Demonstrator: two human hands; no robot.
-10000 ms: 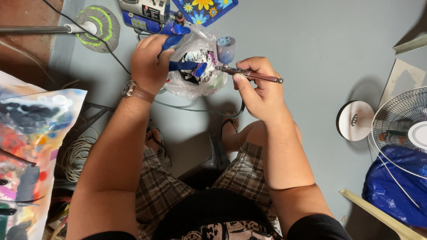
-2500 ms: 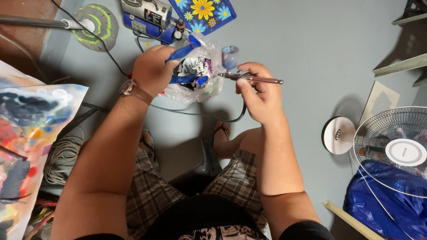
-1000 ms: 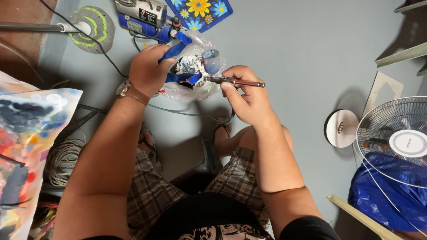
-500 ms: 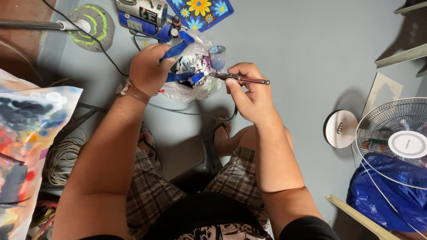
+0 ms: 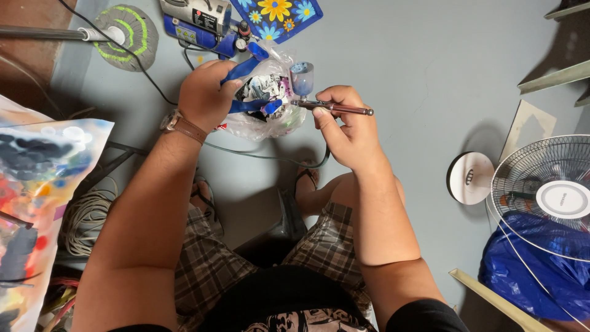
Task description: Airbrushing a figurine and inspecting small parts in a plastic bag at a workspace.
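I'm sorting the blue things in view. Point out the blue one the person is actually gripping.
It is the blue-handled tool in the left hand, held over the clear plastic bag. The blue compressor and the blue sack lie untouched.

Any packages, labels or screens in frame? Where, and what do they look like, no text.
Clear plastic bag: under both hands, crumpled, stuffed with stained rags.
Label: on the silver-blue compressor at the top edge, small black rectangle.
Badge: fan hub at right, round, white-grey.
Screens: none.

Slim metal airbrush [image 5: 335,108] sits level in the right hand [image 5: 347,126], nozzle poking into the paint-stained rag bag [image 5: 264,104] the left hand [image 5: 206,92] holds.
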